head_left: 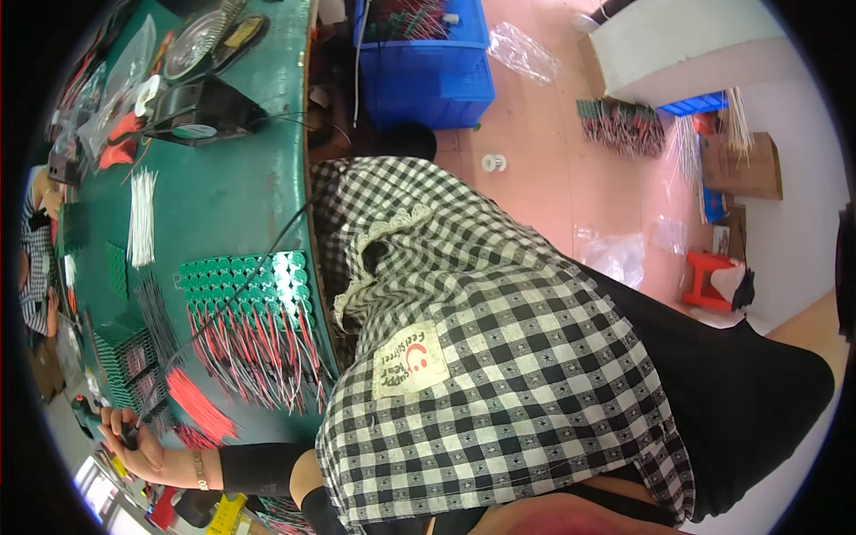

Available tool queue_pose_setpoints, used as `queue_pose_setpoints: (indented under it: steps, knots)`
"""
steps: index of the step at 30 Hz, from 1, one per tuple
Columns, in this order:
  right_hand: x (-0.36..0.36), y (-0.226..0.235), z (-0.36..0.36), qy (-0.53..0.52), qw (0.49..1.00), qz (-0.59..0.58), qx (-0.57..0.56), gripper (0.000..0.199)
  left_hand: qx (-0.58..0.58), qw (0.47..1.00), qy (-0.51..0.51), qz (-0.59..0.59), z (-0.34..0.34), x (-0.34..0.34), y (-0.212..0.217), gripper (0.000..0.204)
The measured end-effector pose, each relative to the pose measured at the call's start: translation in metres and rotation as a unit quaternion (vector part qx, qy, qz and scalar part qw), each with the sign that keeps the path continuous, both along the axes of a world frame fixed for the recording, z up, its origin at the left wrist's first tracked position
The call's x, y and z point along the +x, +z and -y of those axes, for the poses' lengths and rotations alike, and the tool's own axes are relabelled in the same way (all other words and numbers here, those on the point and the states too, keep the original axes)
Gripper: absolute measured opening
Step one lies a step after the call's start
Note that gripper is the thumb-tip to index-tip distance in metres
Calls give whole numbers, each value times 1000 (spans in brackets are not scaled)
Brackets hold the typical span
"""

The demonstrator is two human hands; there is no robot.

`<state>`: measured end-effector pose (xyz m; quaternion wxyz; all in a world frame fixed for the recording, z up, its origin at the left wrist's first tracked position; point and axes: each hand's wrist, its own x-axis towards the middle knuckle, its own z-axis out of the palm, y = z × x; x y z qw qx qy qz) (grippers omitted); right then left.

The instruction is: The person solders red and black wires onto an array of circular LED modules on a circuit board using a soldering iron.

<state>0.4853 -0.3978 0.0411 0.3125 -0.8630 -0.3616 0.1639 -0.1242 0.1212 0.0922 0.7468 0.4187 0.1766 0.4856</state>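
My left hand [134, 441] reaches out over the lower left of the green bench, its fingers curled round a dark corded tool [129, 436] that I cannot identify further. A thin black cord [260, 263] runs from near that hand across the bench. Close to the hand lie a bundle of red wires [198, 403] and stacked green circuit boards [127, 358]. Farther right, rows of round green boards [245, 290] have red and black wires [267, 366] attached. My right arm [807, 319] bends out at the right rim; its hand is out of sight.
On the bench [223, 196] lie white wires [141, 218] and a black device [205, 111]. Blue crates [423, 89] stand on the pink floor, beside loose plastic bags, a red stool [713, 281] and a cardboard box [744, 165]. Another person [37, 259] sits across the bench.
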Motion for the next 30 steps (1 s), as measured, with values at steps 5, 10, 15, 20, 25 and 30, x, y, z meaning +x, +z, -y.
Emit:
queue_pose_setpoints:
  steps: [5,10,15,20,25,30]
  knots:
    - [-6,-33,97,-98,992,-13,-80,40,-44,996,-76,3,8,37,8,28]
    - [-33,-74,191,-182,966,-55,-175,39,-8,993,-94,-77,33,69,22,21]
    - [-61,-97,237,-210,945,-81,-239,39,73,985,-54,-146,59,86,34,21]
    - [-50,-86,223,-171,943,-62,-278,38,84,987,-54,-123,82,97,39,21]
    - [-23,-49,151,-41,968,-22,-248,37,101,983,-30,-151,101,117,41,22]
    - [-15,-13,18,202,970,-11,-136,37,92,975,-128,-155,133,145,33,22]
